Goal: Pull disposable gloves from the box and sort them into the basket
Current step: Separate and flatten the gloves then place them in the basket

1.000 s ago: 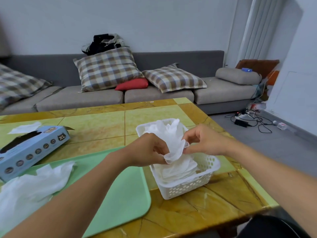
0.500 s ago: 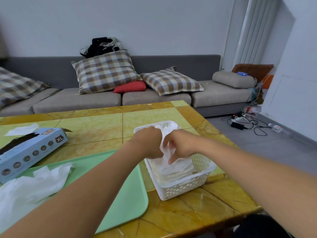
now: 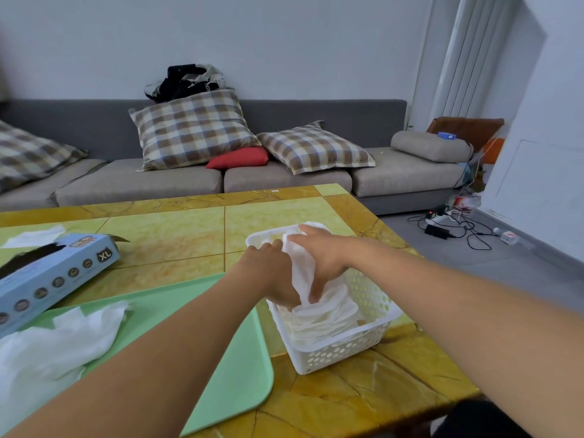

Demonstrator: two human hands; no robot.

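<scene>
Both hands, L (image 3: 268,273) & R (image 3: 325,257), are down in the white basket (image 3: 341,352) on the desk (image 3: 177,229), fingers curled round a white glove (image 3: 301,270) atop the stack; glove box (image 3: 53,276) sits left.

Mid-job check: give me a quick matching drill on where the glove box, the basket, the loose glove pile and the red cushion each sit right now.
Things:
1. glove box
2. basket
3. loose glove pile
4. red cushion

Places:
A. on the green tray
B. on the sofa
C. under both hands, right of the tray
D. on the table, far left

Pairs: 1-D, 2-C, 3-A, 4-B
</scene>
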